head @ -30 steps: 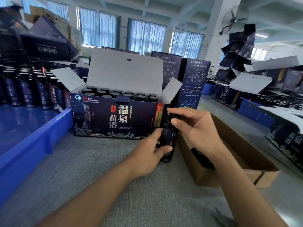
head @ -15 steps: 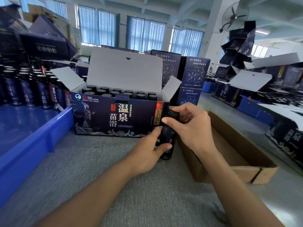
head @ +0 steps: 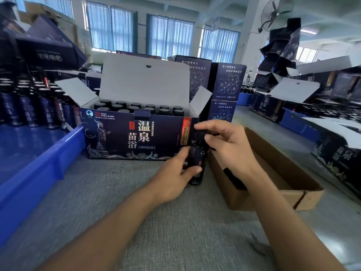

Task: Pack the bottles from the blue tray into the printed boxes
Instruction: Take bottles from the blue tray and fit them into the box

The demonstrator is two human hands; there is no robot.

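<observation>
One bottle [head: 196, 156]: still outside our printed box [head: 136, 137] (nearly full).
Left grip [head: 173, 178]: clamped on it.
Right grip [head: 228, 147]: fingers now spread, pinching its cap [head: 199, 134].

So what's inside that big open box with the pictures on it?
Dark bottles stand in rows in the box. Only their black caps show; the front wall hides their bodies and the box's bottom.

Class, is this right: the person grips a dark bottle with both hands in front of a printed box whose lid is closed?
Wrong on the lid: the head view shows the printed box open, lid raised. The left hand and right hand grip the bottle.
</observation>
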